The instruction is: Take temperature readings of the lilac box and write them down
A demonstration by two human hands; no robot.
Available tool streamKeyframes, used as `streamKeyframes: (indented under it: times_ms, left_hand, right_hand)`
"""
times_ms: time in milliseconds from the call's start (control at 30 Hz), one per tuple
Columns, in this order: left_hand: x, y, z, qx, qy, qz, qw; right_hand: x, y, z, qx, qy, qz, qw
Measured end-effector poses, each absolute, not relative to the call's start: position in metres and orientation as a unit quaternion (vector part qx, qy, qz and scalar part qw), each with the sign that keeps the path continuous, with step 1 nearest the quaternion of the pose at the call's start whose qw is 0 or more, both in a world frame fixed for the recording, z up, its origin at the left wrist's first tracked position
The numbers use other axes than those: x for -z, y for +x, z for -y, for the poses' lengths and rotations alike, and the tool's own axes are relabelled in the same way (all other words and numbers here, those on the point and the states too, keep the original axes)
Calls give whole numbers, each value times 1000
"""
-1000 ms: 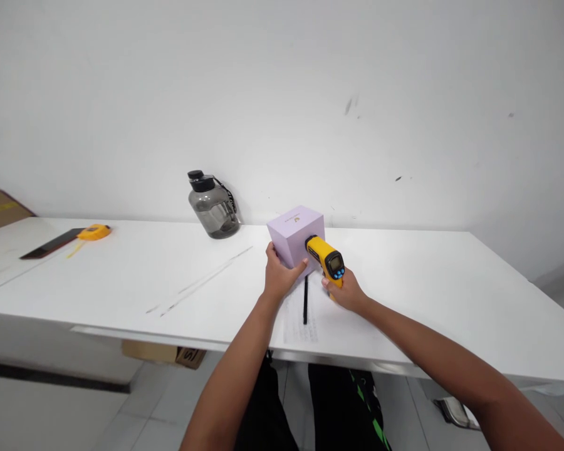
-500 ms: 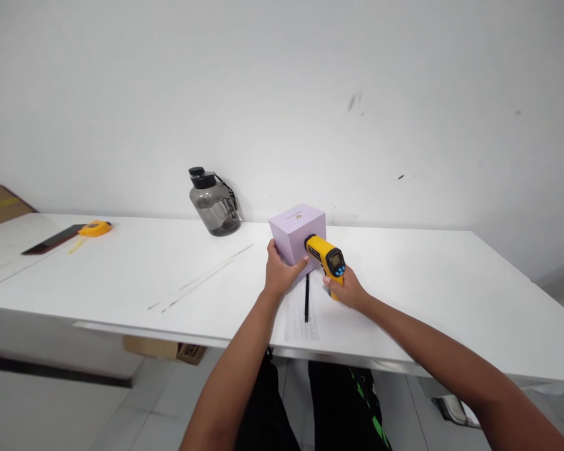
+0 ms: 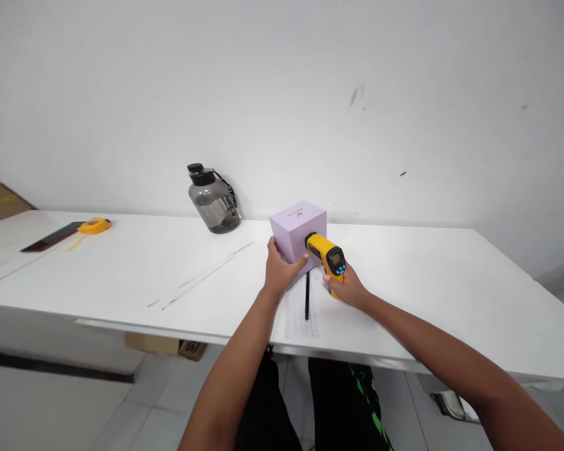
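A lilac box [image 3: 289, 220] with a small gold mark on top is gripped at its near left corner by my left hand [image 3: 282, 270], thumb on the front face. My right hand [image 3: 350, 286] is wrapped round the handle of a yellow and black infrared thermometer [image 3: 320, 247]. Its nose points at the front face of the box, at or very near the surface; I cannot tell whether they touch. Below the box, a black pen [image 3: 307, 297] lies on a sheet of paper with writing [image 3: 295, 316]. The thermometer's small screen faces me, its reading too small to make out.
A grey water bottle [image 3: 214, 203] with a black lid stands by the wall, left of the box. Farther left lie a yellow tape measure [image 3: 94, 226] and a dark flat strip [image 3: 51, 238]. A cardboard box [image 3: 2, 203] is at the far left edge of the white table [image 3: 418, 282].
The view has shifted very slightly. Both hands, the box and the thermometer keep the same places relative to each other.
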State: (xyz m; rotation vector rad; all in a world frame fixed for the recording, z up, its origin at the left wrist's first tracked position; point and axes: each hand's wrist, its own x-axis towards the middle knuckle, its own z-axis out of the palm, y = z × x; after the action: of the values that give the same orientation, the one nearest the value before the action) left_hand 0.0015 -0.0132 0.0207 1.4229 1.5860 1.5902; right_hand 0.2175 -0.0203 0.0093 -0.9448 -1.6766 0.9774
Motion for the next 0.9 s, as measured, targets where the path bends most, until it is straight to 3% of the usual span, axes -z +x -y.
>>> streamKeyframes:
  times_ms: [400, 900]
  left_hand:
    - [-19, 2, 14, -578, 516, -588, 233]
    - [-26, 1, 15, -627, 469, -587, 206]
  right_hand:
    - [-11, 217, 23, -380, -387, 696, 470]
    - [-23, 213, 30, -324, -515, 632, 480]
